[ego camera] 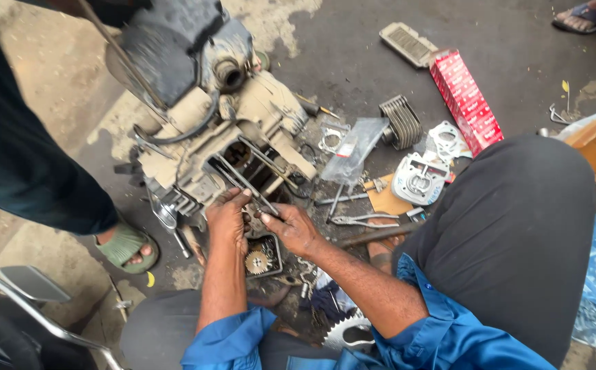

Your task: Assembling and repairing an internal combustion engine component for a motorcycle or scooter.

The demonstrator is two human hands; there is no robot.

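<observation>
A grimy, grease-coated small engine crankcase of cast metal point(226, 130) is lying on the stained concrete ground point(353, 62), with its open cylinder mouth facing the camera and long steel studs point(243, 179) projecting from it. The studs are being worked at their free ends by both hands. The left hand point(228, 218) is curled narrowly, with thumb and fingertips pinched on the end of one stud; the right hand point(292, 229) is likewise closed down, gripping the neighbouring stud tip between thumb and forefinger. Whether a small nut or sleeve is being held at those tips cannot be told.

A brass-coloured toothed gear point(257, 261) is lying in a small dark tray just below the hands. To the right, well apart from the crankcase, a finned grey metal cylinder barrel point(402, 121), a silver-grey cylinder head point(418, 179), pale gaskets point(446, 139) and a long red cardboard box point(466, 101) are spread out. Steel pliers point(366, 220) are resting near the right wrist. A foot in a green sandal point(126, 248), belonging to another person, is standing beside the engine at the left.

The step in hand is judged to be work on the cylinder studs at the open crankcase mouth, with the top end already off. For the next move, a firm grip at the stud ends and alignment straight along the studs are likely being called for, since they stand close together.
</observation>
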